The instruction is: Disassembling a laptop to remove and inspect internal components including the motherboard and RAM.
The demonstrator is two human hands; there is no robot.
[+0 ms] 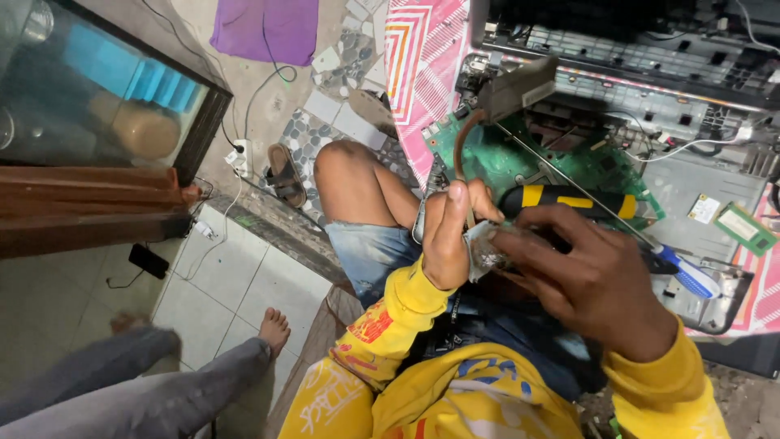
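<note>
Gripping a small crinkly clear plastic piece [487, 248] together, the left hand [449, 240] and right hand [589, 272] close around it near the flat green board [520, 162].

The counter [735, 358] is covered by a pink patterned cloth [426, 73]. An opened laptop chassis [691, 175] is laid on the cloth, with its green circuit board [520, 158] exposed. A small green card [746, 228] is placed on the chassis near its right edge. Below the counter, a tiled floor [244, 284] is seen, on which a sandal [286, 175], a purple cloth [266, 31] and a white power strip [240, 156] are lying.
</note>
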